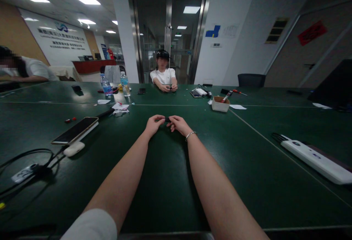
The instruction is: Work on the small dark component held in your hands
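Observation:
Both my arms reach out over the green table [165, 181]. Between my fingertips is a small black piece [167, 119], too small to make out its kind. My left hand [154, 125] pinches its left end with thumb and forefinger. On the other end, my right hand [179, 124] grips with thumb and forefinger, its other fingers curled below. A silver bracelet [190, 135] circles my right wrist. The two hands nearly meet, just above the tabletop or resting on it; I cannot tell which.
Left lie a phone [77, 130], a white rounded device [74, 149] and black cables [27, 152]. Bottles [124, 84] and paper scraps [120, 108] stand farther back. A small box [220, 105] is right of centre, a white power bank-like device [316, 155] far right. A person [163, 75] sits opposite.

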The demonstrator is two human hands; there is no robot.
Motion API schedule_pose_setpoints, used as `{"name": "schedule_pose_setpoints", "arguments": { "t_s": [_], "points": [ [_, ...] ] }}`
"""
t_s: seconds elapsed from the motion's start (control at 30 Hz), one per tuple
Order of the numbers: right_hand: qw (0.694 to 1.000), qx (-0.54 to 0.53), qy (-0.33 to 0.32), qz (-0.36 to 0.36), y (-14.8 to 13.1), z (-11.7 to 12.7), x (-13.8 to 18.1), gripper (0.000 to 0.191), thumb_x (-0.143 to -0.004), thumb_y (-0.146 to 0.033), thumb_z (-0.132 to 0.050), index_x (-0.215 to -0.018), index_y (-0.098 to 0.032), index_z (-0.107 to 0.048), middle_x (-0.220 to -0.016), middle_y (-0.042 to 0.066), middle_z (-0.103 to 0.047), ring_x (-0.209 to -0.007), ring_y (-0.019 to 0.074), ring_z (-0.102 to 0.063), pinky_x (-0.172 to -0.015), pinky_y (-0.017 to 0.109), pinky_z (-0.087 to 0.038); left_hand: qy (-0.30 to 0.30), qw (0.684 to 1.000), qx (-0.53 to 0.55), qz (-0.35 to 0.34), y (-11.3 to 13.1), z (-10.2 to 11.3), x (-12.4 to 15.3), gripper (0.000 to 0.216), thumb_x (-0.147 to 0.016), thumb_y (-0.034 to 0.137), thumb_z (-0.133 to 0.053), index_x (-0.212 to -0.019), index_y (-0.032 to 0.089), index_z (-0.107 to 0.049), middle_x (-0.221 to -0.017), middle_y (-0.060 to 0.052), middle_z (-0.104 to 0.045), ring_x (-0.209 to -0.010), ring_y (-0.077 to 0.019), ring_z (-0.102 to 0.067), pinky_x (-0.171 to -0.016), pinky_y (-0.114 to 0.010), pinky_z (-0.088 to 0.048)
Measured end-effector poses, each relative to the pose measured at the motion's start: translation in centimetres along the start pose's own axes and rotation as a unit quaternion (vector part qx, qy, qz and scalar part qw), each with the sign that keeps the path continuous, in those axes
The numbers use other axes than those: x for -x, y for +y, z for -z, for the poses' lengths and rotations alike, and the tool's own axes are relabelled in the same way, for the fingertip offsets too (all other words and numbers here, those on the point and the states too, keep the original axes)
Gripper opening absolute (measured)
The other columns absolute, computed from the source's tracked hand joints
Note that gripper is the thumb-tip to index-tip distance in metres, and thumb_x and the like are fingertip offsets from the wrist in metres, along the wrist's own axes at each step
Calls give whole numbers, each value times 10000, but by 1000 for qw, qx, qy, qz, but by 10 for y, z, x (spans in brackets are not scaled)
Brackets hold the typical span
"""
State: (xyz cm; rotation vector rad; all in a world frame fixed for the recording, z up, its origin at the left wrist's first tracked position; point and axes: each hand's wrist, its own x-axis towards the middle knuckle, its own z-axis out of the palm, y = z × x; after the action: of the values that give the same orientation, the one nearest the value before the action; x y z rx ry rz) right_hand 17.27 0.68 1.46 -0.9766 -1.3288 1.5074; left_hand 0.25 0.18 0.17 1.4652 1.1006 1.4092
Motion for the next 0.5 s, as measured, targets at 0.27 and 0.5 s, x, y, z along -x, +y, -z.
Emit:
{"name": "schedule_pose_setpoints", "arguments": {
  "t_s": [0.27, 0.5],
  "points": [
    [1000, 4, 1, 9, 0, -1, 1, 205, -883, -198, -555, -1068, -115, -581, -648, 23, -656, -384, 74, -542, -381, 189, -497, 0, 999, 43, 22, 0, -2, 0, 408, -600, 409, -772, -871, 128, -655, -754, -44, -672, -698, -147, -638, -756, -340, -526],
    [999, -34, -40, 10, 1, 4, 4, 159, -856, -132, -582, -1012, -113, -609, -668, 44, -688, -469, 73, -581, -485, 187, -540, 14, 998, -14, 51, 3, -6, 3, 335, -733, 480, -650, -827, 171, -559, -521, 38, -553, -446, -93, -534, -446, -212, -403]
  ]
}}
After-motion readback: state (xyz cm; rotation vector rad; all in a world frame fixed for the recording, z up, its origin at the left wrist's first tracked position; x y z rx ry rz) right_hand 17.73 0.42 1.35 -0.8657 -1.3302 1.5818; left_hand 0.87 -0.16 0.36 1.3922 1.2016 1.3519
